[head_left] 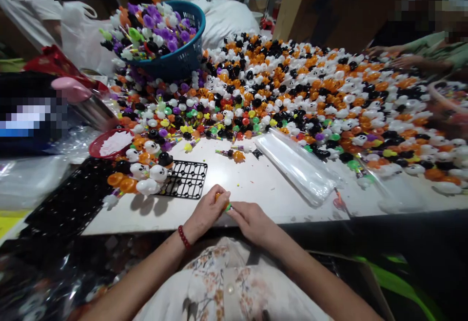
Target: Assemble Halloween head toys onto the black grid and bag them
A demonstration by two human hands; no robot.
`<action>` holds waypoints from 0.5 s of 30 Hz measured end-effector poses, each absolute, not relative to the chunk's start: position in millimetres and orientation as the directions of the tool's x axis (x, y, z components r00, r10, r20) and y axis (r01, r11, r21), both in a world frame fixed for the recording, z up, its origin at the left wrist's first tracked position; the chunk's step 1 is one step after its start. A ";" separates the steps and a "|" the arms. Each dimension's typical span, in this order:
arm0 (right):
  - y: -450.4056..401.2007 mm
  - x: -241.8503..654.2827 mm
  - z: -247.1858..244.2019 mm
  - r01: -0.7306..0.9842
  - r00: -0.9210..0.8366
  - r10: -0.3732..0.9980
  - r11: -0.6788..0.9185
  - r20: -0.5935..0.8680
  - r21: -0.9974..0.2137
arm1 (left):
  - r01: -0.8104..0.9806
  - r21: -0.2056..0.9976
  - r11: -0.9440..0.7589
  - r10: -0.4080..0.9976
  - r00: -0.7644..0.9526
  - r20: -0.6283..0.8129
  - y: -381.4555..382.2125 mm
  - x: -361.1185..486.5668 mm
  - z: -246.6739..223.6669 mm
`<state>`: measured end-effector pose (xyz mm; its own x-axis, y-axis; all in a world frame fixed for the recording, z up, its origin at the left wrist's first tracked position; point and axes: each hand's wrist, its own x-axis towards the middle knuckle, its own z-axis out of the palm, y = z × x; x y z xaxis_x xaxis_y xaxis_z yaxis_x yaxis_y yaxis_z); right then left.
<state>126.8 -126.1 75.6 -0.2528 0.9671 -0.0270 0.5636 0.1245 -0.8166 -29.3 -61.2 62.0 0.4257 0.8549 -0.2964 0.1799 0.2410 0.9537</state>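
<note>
Pinching together, left hand [206,211] and right hand [252,221] clamp a small toy [224,203], axis hidden.

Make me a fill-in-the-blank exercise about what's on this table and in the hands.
1. The left hand and right hand meet on a small toy piece coloured green and ____.
2. The basket heaped with toys is ____ in colour.
3. Ghost and pumpkin toys stand on a black ____.
4. The bracelet on the left wrist is ____.

Missing words: orange; blue; grid tray; red
</note>
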 end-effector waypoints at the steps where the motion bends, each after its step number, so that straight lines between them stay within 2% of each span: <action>1: -123.5 130.8 75.9 0.501 -0.223 0.974 0.082 -0.038 -0.861 | 0.119 0.945 0.303 0.835 0.445 -0.324 -58.9 -27.6 64.4; 4: -116.2 143.2 78.5 0.385 -0.043 0.996 -0.062 -0.084 -0.921 | -0.095 0.879 0.467 0.805 0.457 -0.378 -53.3 -18.5 72.7; 6: -113.1 148.6 80.8 0.386 0.020 0.996 -0.086 -0.085 -0.918 | -0.143 0.852 0.503 0.812 0.415 -0.409 -51.1 -12.1 76.3; 9: -112.2 150.2 83.0 0.469 -0.045 0.998 -0.011 -0.036 -0.883 | -0.046 0.874 0.484 0.839 0.308 -0.448 -50.7 -6.0 75.3; 12: -115.0 146.0 80.8 0.575 -0.110 0.994 0.078 0.018 -0.814 | 0.079 0.925 0.373 0.902 0.202 -0.381 -53.7 -3.1 68.6; 15: -119.9 139.1 76.5 0.654 -0.105 0.992 0.120 0.068 -0.747 | 0.162 0.943 0.292 0.938 0.145 -0.315 -58.0 -1.3 63.2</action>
<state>139.1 -119.9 76.5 -0.1048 0.9922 0.0677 0.6541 0.1201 -0.7468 -1.3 -58.0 63.2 0.1448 0.9379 -0.3153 0.1615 0.2920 0.9427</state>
